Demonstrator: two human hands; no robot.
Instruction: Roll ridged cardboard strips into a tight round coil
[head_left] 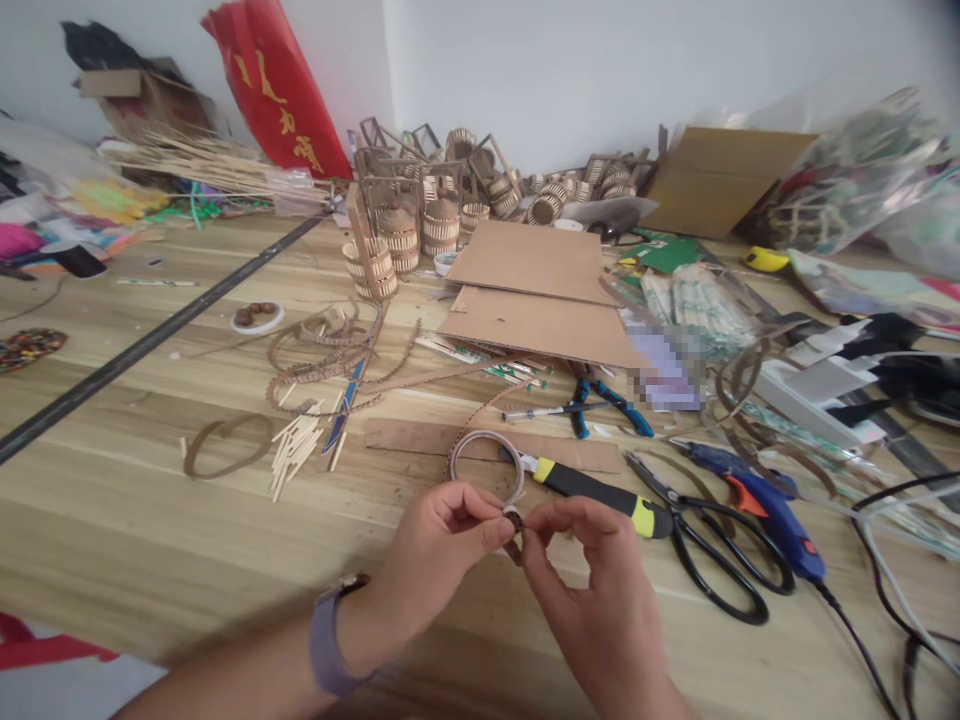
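One small, dark-brown, curled strip (pixel 514 521) is located at the near edge of one round, pale ring (pixel 487 435). Left hand (pixel 450 535) and right hand (pixel 592 575): fingers closed, pinching the strip.

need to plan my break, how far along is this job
Looks partway, though the total isn't clear.

Seemingly done: small baskets at the back, their slats held by bands.

In hand: the left hand and right hand pinch a small dark piece by the pale ring; I can't tell if they're joined.

Probably left: pale sticks and brown strips lie loose.
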